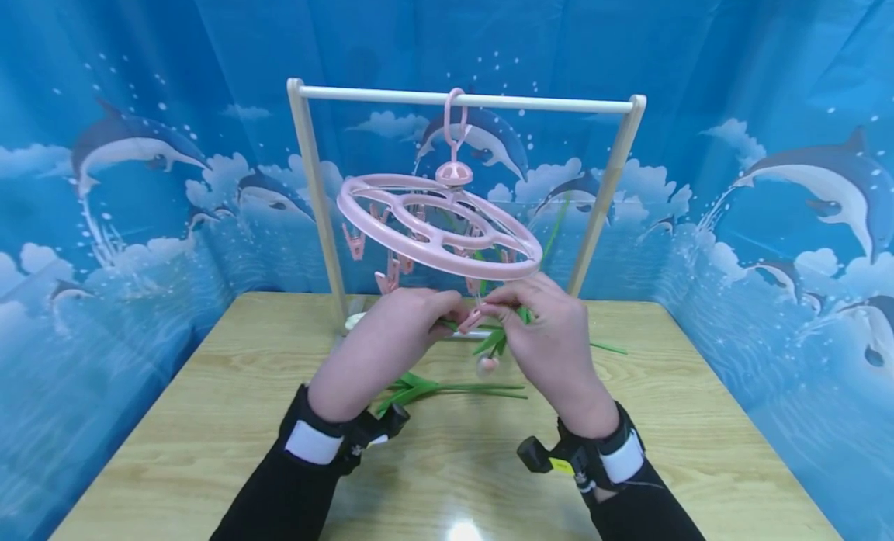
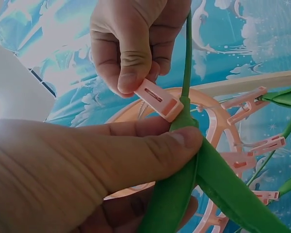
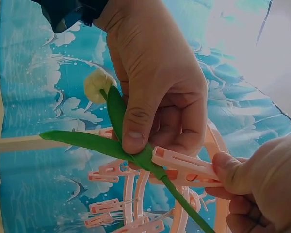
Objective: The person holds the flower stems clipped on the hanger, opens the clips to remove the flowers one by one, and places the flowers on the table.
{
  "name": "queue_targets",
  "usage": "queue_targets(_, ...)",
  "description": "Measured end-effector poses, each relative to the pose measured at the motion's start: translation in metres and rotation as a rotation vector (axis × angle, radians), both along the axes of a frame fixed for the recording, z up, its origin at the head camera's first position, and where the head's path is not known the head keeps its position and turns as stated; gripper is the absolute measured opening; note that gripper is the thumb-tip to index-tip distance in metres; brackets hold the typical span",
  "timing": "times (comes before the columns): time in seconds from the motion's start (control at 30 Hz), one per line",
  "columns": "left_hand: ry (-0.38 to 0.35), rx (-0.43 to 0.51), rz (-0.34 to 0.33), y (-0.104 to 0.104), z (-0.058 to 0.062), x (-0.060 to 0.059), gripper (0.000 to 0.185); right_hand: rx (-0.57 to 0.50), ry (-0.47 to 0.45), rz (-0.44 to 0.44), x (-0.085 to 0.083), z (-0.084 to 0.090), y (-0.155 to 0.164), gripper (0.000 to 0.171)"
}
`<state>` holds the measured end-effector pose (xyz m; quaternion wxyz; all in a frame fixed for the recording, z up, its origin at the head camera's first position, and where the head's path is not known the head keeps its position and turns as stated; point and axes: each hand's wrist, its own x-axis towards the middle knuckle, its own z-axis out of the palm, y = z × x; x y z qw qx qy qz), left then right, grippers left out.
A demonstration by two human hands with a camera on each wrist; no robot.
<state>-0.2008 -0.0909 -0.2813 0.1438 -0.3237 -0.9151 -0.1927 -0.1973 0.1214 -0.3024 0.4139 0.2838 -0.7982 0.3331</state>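
My left hand (image 1: 419, 316) holds an artificial white tulip (image 3: 99, 86) where its green leaves (image 3: 82, 144) join the stem. With thumb and fingers, my right hand (image 1: 555, 331) pinches the handle end of a pink clothespin (image 1: 471, 320). The jaws of that clothespin meet the stem just beside the left thumb; whether they grip it I cannot tell. It hangs from the rim of a round pink clip hanger (image 1: 447, 258). Both hands are below the hanger's near edge. The left wrist view shows the stem (image 2: 187, 58) rising past the right hand.
A wooden rack (image 1: 604, 199) with a white bar (image 1: 545, 102) carries the hanger. Several pink clothespins (image 1: 356, 242) dangle below the ring, some with green leaves (image 2: 286, 97). A pale pink bloom (image 1: 487, 363) shows between the hands. Another green stem (image 1: 482, 389) lies on the wooden table (image 1: 230, 448).
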Motion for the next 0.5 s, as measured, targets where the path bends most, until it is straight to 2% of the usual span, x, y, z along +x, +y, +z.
queue_targets(0.27, -0.039, -0.053, 0.052, -0.002, 0.0021, 0.0011, 0.021, -0.02, 0.01, -0.015, 0.0006, 0.0, 0.0037, 0.005)
queue_targets(0.5, -0.061, -0.054, 0.039, -0.0071, 0.0044, 0.0031, 0.018, -0.005, -0.022, -0.016, 0.0008, 0.0029, 0.0037, 0.011)
